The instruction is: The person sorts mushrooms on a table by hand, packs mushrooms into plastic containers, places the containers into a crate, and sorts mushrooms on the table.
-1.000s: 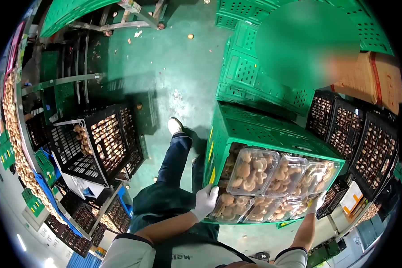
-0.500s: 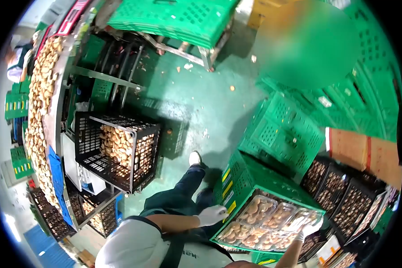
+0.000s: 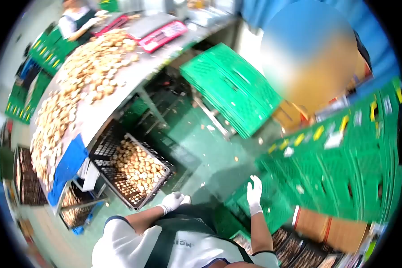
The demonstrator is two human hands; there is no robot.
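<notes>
My left hand (image 3: 171,202), in a white glove, is low in front of my body with its fingers curled in. Nothing shows in it. Just left of it stands a black plastic crate (image 3: 103,154) partly filled with mushrooms (image 3: 140,167). My right hand (image 3: 254,192), also gloved, is raised with its fingers stretched out and holds nothing. Beneath and beside that hand are green crates (image 3: 277,203). Packed trays of mushrooms (image 3: 242,241) show only in part, close to my body.
A table (image 3: 116,91) heaped with mushrooms and bearing pink-edged scales (image 3: 163,35) runs along the left. A co-worker (image 3: 76,22) stands beyond it. Stacked green crates lie on a low stand (image 3: 230,89) ahead; more green crates (image 3: 339,165) and a cardboard box (image 3: 330,230) are at right.
My view has swung, bringing the table and scales further in. My right hand has let go of the crate with the packed trays and is lifted. My left hand is nearer the black crate.
</notes>
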